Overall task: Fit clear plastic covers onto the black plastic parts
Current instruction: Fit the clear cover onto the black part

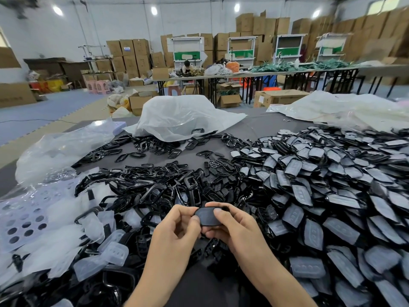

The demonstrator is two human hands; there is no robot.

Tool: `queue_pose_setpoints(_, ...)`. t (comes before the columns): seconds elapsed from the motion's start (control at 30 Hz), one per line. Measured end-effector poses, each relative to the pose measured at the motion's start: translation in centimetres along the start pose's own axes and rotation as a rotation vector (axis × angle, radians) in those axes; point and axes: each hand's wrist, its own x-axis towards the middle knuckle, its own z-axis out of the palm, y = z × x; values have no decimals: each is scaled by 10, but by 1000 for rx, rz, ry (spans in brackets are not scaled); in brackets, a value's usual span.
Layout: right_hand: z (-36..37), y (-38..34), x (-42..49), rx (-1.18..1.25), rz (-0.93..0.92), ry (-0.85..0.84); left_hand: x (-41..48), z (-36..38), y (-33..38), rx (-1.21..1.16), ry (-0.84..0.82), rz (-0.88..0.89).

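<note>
- The left hand pinched the left end of a black part, with the thumb on top and the fingers curled beneath.
- The right hand gripped the part's right end, its thumb pressed on the upper face and its fingers curled under.
- The part was held between both hands, above loose black pieces at the near middle of the table.
- Its face looked dull grey, and whether a cover sat on it could not be told.
- Clear covers lay heaped on the left, some touching the black frames piled in the middle.
- A large heap of covered parts spread over the right side.
- A crumpled clear bag lay at the far side, over a few frames.
</note>
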Motion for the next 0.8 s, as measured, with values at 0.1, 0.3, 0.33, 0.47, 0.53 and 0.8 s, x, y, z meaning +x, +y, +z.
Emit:
queue_pose_setpoints(0.1,0,0,0,19,17,9,0,0,-1,0,5,-13)
queue_pose_setpoints(0.3,1,3,0,39,10,29,-1,0,-1,0,2,-21)
queue_pose_setpoints(0.33,1,3,0,44,17,34,-1,0,-1,1,-4,-17)
queue_pose_setpoints(0.47,-1,3,0,101,63,23,-2,-2,-2,9,-41,1)
queue_pose_setpoints(0.53,-1,3,0,112,84,10,-2,-2,-1,0,-87,-2)
queue_pose_setpoints(0.8,-4,-1,-1,-120,38,44,-5,-3,2,256,-118,224)
